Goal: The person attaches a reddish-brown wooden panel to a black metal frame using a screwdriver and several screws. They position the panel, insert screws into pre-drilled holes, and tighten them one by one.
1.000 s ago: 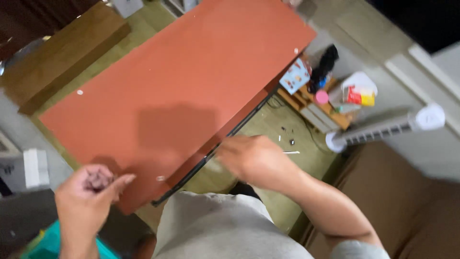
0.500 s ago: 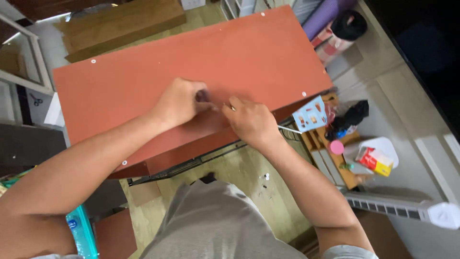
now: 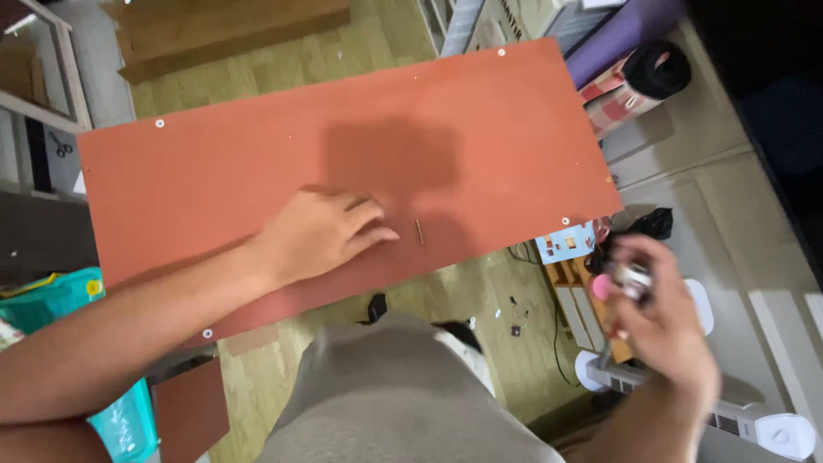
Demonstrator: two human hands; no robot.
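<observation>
Board: a large reddish-brown panel (image 3: 480, 146) lies flat and slightly tilted across the middle of the view, over a pale wood-look floor (image 3: 377, 34).
Left hand: the left hand (image 3: 321, 233) rests palm-down on the panel near its near edge, fingers spread loosely and holding nothing.
Screw: a small dark pin or screw (image 3: 419, 231) lies on the panel just beside the left fingertips, apart from them.
Right hand: the right hand (image 3: 664, 330) is raised off the board's right end, closed around a small metallic object (image 3: 633, 279); motion blur hides what it is.
Edges: the panel's near long edge runs just above the person's grey shirt (image 3: 386, 394); its right short edge ends just beside a light blue box (image 3: 566, 244). Small round fittings sit near the corners, one at the upper left (image 3: 159, 123).
Open room: most of the panel's surface right of the left hand is bare; a strip of floor shows between panel and shirt, dotted with small dark bits.
Right side: a purple roll (image 3: 613, 43) and a black-ended roll (image 3: 660, 73) lie close to the far right corner; a white fan (image 3: 754, 424) lies below the right hand.
Cut off: a teal packet (image 3: 51, 296) at the left is partly covered by the forearm, and a second brown piece (image 3: 193, 407) shows only in part.
</observation>
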